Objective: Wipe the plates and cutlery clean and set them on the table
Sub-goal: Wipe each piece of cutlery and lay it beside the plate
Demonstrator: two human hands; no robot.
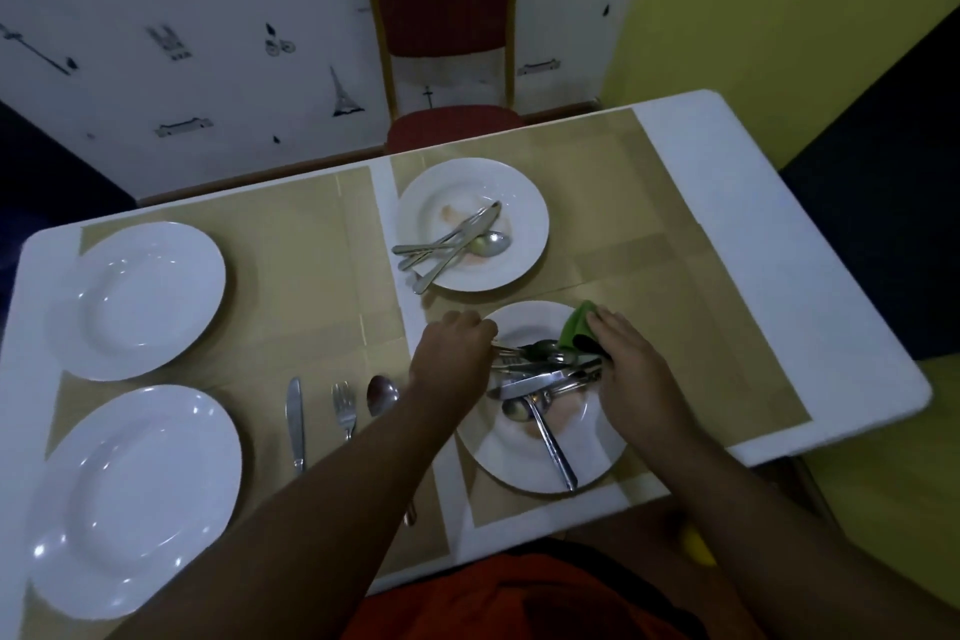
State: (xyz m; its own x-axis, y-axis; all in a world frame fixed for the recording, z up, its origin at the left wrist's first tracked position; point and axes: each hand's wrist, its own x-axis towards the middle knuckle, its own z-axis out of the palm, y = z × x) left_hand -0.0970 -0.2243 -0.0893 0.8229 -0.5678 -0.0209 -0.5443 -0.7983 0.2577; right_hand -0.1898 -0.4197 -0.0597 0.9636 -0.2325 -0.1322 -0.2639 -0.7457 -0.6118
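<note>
Cutlery (540, 378) is our business here, a tangled heap lying across the near plate (597, 452) on the right side of the table (779, 276). Our left hand (452, 353) has its fingers curled down onto the tine end of the heap, pinching what looks like a fork. Our right hand (634, 369) comes in from the other side, clutching the green cloth (576, 327) bunched over the handle ends. Whether it also grips a handle under the cloth, we can't tell.

Now, doing this well: we'd single out one piece, because knife, forks and spoons cross each other and a careless pull could drag the lot off the rim. Lift with the left, fold the cloth round the metal with the right, and draw it along the full length, bowl or tines included.

Moving outward, the plate beneath shows pinkish smears, so it wants wiping too. Beyond it, the far plate (519, 203) carries more soiled pieces (452, 244). To the left, a knife (295, 424), fork (344, 411) and spoon (383, 395) lie side by side on the table, and two clean plates (140, 299) (135, 499) sit further left. We'd judge that's where the next wiped piece belongs.
</note>
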